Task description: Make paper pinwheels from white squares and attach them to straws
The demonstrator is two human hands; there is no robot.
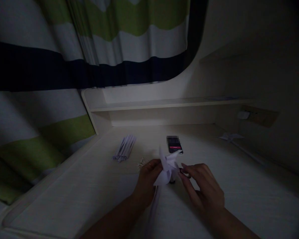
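Note:
A white paper pinwheel (pixel 169 166) with folded, pointed blades is in front of me, above the desk. My left hand (pixel 147 179) is closed, pinching it from the left side. A thin pale stick (pixel 154 202) runs down below the pinwheel, beside my left hand. My right hand (pixel 203 186) is closed at the pinwheel's right edge. Between its thumb and fingers is a small dark, loop-like thing (pixel 185 172), too dim to name. Another dark bit (pixel 172 182) shows just under the pinwheel; whether the two are joined I cannot tell.
On the pale desk (pixel 201 149) lie a bundle of rolled paper sticks (pixel 125 148), a small pale heap (pixel 141 163), a phone (pixel 174 145) and a paper sheet (pixel 127 186). A second pinwheel (pixel 231 136) with its stick lies right. A shelf (pixel 149 106) and striped curtain (pixel 139 46) stand behind.

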